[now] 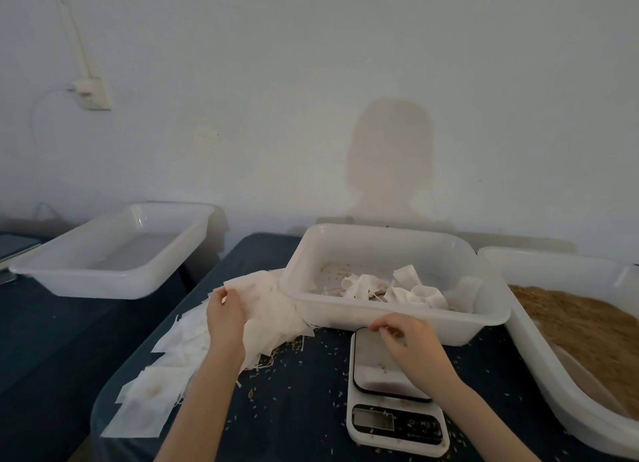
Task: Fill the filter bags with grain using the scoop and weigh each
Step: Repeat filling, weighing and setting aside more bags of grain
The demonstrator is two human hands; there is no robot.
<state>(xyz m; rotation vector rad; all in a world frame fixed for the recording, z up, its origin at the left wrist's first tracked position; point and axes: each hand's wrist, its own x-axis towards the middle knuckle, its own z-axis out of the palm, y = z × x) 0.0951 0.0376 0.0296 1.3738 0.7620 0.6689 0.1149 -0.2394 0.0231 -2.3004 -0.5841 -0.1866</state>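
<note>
Filter bags: several filled, lying in the middle tub (397, 316); a large heap of empty bags (193, 344) left on the tabletop (304, 403). Left hand (224, 309) grasps 1 empty bag; right hand (404, 337) loosely curled, holding nothing visible, over the bare scale (390, 392). Grain tub (539, 354) at right; scoop not visible. Judged partway, most remaining.

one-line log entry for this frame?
left hand: grips empty bags | right hand: over scale | scale: bare | grain tub: right
</note>
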